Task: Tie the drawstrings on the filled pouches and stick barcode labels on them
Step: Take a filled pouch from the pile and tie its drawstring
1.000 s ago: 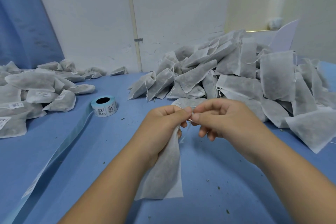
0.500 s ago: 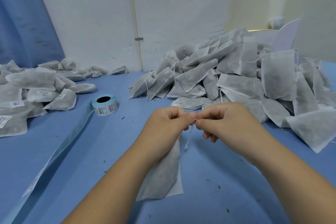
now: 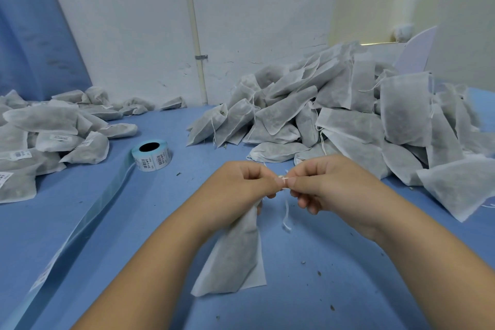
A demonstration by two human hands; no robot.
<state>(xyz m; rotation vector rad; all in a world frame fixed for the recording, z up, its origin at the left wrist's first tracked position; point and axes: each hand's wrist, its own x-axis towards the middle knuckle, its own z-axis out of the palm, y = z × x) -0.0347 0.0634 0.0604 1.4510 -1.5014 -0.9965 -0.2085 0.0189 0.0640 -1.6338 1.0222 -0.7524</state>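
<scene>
One filled pouch point(image 3: 235, 257) of white non-woven fabric hangs in the middle of the view. Its gathered neck is gripped in the left hand point(image 3: 241, 185), and its square bottom reaches down toward the blue desk point(image 3: 134, 262); whether it touches the surface cannot be told. Its drawstring point(image 3: 286, 218) is pinched between thumb and forefinger of both hands, right where the fingertips meet. A loose white end dangles below the right hand point(image 3: 324, 182), whose other fingers are curled under. The fingertips hide the spot where the string crosses, so it is unclear whether a knot has formed.

Behind the hands and to the right rises a large heap of filled pouches point(image 3: 348, 120), stacked against the wall, with several thin strings trailing from their mouths. At the far left lies a lower heap of labelled pouches point(image 3: 40, 136), some showing white barcode stickers on their faces. Between the two heaps a roll of barcode labels point(image 3: 152, 155) sits on the desk with its dark core facing up. From it a pale backing strip point(image 3: 80, 222) runs along the desk toward the near left corner. Small dark crumbs dot the desk near the right forearm. A thin pipe point(image 3: 194, 29) runs up the white wall point(image 3: 267, 8) behind.
</scene>
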